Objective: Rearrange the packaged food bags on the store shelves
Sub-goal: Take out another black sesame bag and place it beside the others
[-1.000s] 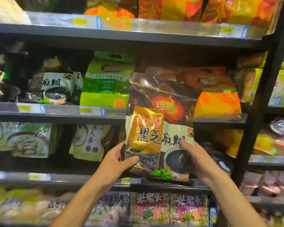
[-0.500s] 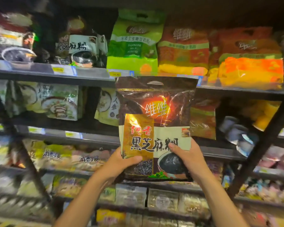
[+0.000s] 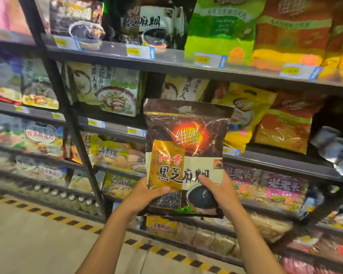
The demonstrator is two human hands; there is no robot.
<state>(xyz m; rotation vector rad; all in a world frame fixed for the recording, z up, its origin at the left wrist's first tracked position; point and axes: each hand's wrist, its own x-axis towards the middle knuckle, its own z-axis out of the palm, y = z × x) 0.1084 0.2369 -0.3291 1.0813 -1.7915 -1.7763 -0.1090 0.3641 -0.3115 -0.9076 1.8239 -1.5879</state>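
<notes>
I hold a large dark brown bag of black sesame paste (image 3: 186, 143) upright in front of the shelves, its gold and cream label facing me. My left hand (image 3: 145, 194) grips its lower left corner, thumb across the front. My right hand (image 3: 218, 192) grips the lower right, thumb on the printed bowl. Similar black sesame bags (image 3: 151, 22) stand on the upper shelf at top centre-left. A green bag (image 3: 220, 28) and an orange-red bag (image 3: 291, 34) stand to their right.
Dark metal shelves (image 3: 166, 62) carry price tags along their edges. A slanted black upright (image 3: 67, 115) crosses the left side. Yellow (image 3: 244, 115) and orange (image 3: 285, 125) bags sit behind the held bag. Below left, the floor has a yellow-black striped line (image 3: 48, 214).
The view has tilted down and swung right, so the shelves shifted up and left in frame. The bag has come lower, level with the middle shelves; both hands keep the same grip.
</notes>
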